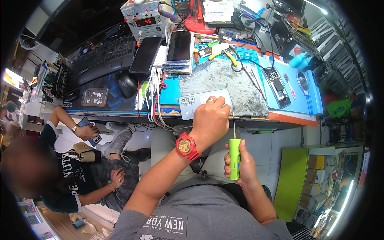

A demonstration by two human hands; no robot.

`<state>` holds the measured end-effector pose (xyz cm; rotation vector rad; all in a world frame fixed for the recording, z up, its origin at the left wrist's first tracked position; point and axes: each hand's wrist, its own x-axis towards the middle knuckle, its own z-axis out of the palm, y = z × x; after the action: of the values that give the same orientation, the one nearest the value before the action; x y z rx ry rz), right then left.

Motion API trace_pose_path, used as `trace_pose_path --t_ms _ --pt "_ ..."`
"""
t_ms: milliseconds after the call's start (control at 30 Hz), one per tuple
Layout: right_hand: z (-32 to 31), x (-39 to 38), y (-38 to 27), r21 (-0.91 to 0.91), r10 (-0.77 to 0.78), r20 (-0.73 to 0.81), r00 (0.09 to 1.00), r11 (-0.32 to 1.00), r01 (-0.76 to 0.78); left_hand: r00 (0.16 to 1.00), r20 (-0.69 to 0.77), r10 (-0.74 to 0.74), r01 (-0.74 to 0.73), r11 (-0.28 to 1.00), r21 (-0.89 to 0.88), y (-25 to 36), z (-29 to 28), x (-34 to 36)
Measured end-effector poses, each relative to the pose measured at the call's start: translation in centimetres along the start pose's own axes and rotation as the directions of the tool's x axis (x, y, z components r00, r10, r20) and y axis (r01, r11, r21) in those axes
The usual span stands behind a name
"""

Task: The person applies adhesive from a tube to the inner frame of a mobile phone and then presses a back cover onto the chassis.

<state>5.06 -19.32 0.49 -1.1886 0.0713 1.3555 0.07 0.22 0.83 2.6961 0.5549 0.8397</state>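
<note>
My left hand (214, 120), with a ring and a red watch at the wrist, is closed over the right part of a pale silver-blue smartphone (188, 109). The phone's back with its camera lenses faces up, at the front edge of the bench mat. In my right hand (245, 164) is a green-handled tool (234, 164), held upright in front of the bench. Its long thin metal shaft (234, 126) points away from me and runs along the phone's right end. Whether the shaft touches the phone, I cannot tell.
A worn grey mat (224, 80) lies under the phone. Right of it are an opened phone (277, 88) and a small brush (289, 86). White cables (155, 94) hang over the edge at left. Pliers (224, 52) lie behind. Someone seated at left holds a phone (95, 140).
</note>
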Motion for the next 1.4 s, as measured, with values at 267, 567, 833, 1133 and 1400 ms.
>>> trace_pose_path --t_ms 267,567,833,1133,1400 --pt "-0.1 0.1 0.3 -0.039 -0.032 0.010 0.999 0.999 0.033 1.000 0.006 0.019 -0.019 1.000 0.005 -0.1 0.2 -0.1" --pt "-0.9 0.8 -2.2 -0.048 0.030 0.063 0.998 0.998 -0.027 0.993 -0.031 0.111 -0.110 0.993 0.031 -0.9 0.6 -0.7" --pt "-0.9 0.9 -2.0 0.002 0.044 0.083 0.996 0.999 -0.044 0.990 0.009 0.139 -0.139 0.989 0.043 -1.3 0.4 -1.0" --pt "0.3 1.9 -2.3 0.101 0.044 0.122 0.992 0.993 -0.057 0.978 0.006 0.211 -0.211 0.978 -0.002 -1.9 0.0 -1.9" --pt "1.2 2.0 -1.7 0.095 0.029 0.048 0.998 0.995 -0.033 0.977 -0.002 0.214 -0.214 0.977 -0.016 -1.9 -0.1 -1.8"
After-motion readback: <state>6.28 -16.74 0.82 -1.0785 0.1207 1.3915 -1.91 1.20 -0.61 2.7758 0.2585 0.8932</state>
